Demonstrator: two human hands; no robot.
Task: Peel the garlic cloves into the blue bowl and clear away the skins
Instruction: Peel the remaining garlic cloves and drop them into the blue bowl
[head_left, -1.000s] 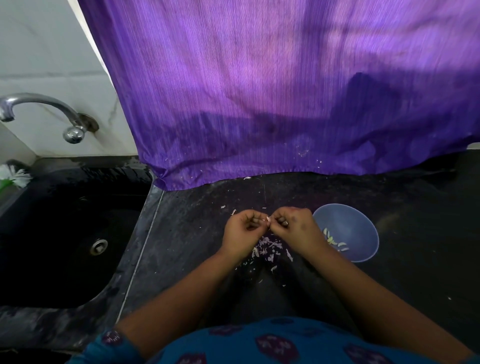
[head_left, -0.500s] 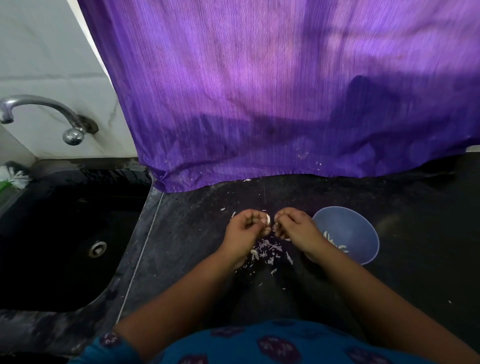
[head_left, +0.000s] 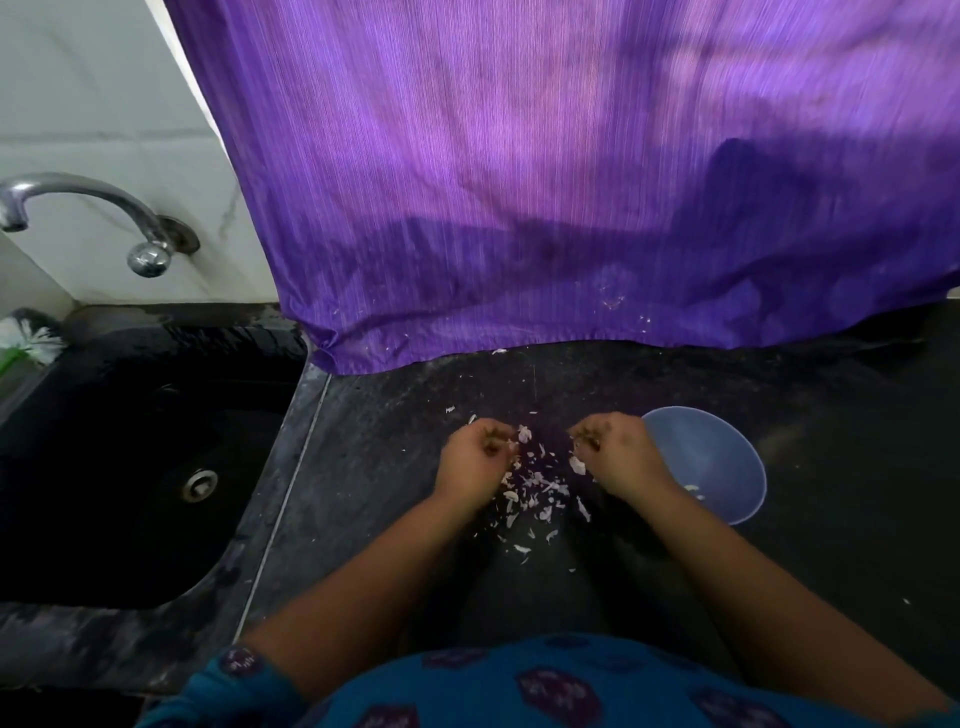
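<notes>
both hands hover apart over the dark stone counter (head_left: 374, 467), left hand (head_left: 475, 462) and right hand (head_left: 621, 457) with curled fingers, white papery garlic skins (head_left: 535, 488) between them, round blue plastic bowl (head_left: 727, 452) beside the right hand.

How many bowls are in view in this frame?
1. The blue bowl sits on the dark counter, just right of the right hand; that hand and its forearm cover the bowl's left edge. None shows in the sink.
</notes>
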